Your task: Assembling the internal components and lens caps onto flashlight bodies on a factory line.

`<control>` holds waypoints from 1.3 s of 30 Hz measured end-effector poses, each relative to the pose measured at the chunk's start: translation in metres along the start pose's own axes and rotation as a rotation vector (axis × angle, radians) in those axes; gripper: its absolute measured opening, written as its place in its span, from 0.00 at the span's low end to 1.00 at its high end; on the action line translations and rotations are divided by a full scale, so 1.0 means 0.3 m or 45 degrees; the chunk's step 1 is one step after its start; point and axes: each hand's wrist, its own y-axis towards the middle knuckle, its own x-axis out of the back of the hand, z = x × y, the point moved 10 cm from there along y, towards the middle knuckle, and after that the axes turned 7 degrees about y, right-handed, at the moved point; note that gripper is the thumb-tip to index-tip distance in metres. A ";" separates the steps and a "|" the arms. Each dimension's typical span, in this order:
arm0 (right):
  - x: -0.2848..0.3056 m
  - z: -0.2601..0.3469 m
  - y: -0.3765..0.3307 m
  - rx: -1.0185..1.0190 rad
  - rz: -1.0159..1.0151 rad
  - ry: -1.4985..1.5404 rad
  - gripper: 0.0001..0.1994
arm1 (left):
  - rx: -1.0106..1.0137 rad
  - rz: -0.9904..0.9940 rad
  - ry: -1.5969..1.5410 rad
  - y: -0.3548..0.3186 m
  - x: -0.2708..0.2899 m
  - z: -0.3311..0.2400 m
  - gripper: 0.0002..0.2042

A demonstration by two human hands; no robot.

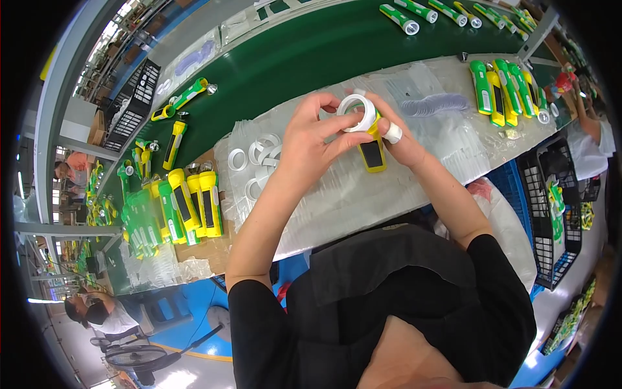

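Note:
Both my hands are raised over the worktable around one flashlight. The flashlight (372, 157) is yellow with a dark panel, its head tilted up toward me. My left hand (315, 133) has its fingers closed on a white plastic ring (368, 121) at the head end. My right hand (403, 148) wraps the flashlight from the other side, a white wrapping on one finger. Whether the ring is seated on the head or only held against it I cannot tell. Loose white rings (238, 159) lie on the table beside my left forearm.
Green and yellow flashlights (184, 201) stand grouped at the left; another group (499, 91) lies at the right. Clear round discs (435, 104) are fanned out behind my right hand. A green conveyor belt (291, 68) runs behind the table. A black crate (554, 227) stands at right.

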 end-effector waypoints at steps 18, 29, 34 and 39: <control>-0.108 0.332 0.061 -0.175 0.756 -1.618 0.17 | 0.065 0.104 -0.248 0.049 -0.171 -0.054 0.17; -0.110 0.288 0.062 -0.315 0.949 -1.701 0.10 | 0.093 0.098 -0.227 0.046 -0.187 -0.057 0.16; -0.080 0.300 0.102 -0.349 0.594 -1.898 0.16 | 0.134 0.023 -0.076 0.045 -0.186 -0.052 0.17; -0.017 0.301 0.093 -0.327 0.283 -2.102 0.20 | 0.147 -0.020 -0.046 0.046 -0.180 -0.059 0.17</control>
